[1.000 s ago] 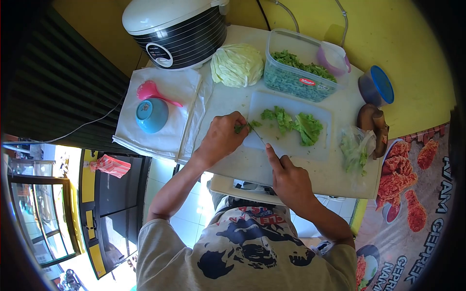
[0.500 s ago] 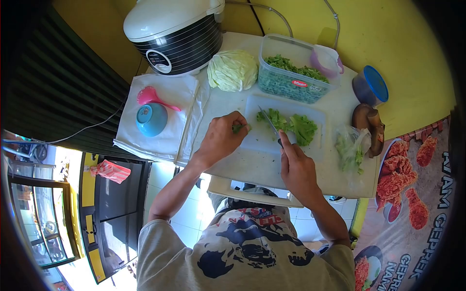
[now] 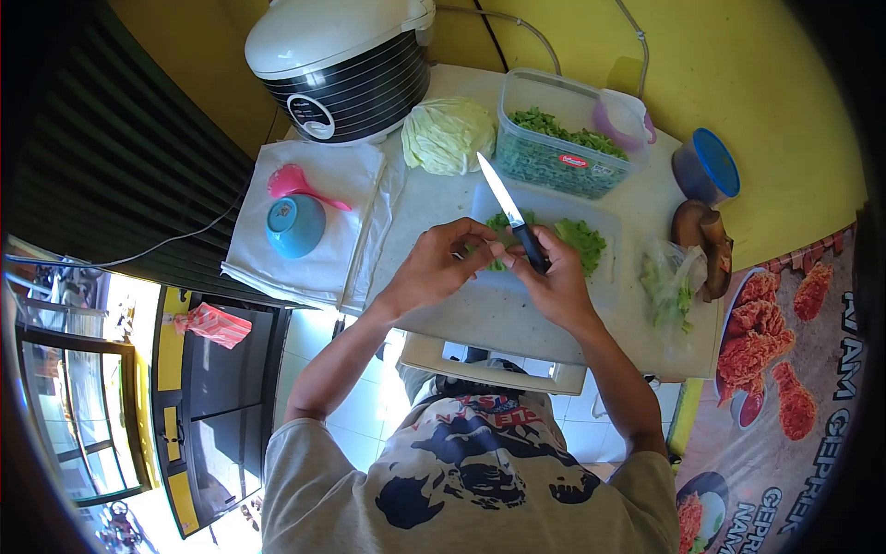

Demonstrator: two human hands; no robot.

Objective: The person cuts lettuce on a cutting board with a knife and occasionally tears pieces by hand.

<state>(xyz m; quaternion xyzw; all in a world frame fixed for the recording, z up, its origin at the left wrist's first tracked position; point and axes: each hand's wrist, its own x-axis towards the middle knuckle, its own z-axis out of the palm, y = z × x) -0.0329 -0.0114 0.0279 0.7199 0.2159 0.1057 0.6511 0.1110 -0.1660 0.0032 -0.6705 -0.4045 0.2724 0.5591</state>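
Note:
My right hand (image 3: 558,282) holds a knife (image 3: 503,196) by its black handle, blade pointing up and to the left above the white cutting board (image 3: 604,282). Close beside it, my left hand (image 3: 438,268) has its fingers pinched on a small piece of green leaf, and the fingertips of both hands meet or nearly meet. Green lettuce (image 3: 581,242) lies on the board behind my right hand, partly hidden by it. Beyond the board stands a clear container (image 3: 563,171) full of chopped greens, with a pale cabbage (image 3: 448,137) to its left.
A rice cooker (image 3: 346,78) stands at the back left. Nearer are a blue bowl (image 3: 295,226) and a pink ladle (image 3: 291,182) on white sheets. To the right are a blue-lidded tub (image 3: 709,166), a bag of greens (image 3: 669,286) and a brown object (image 3: 703,235).
My right hand has lifted the knife off the lettuce and turned its blade upward. My left hand has moved slightly right, so both hands are now close together.

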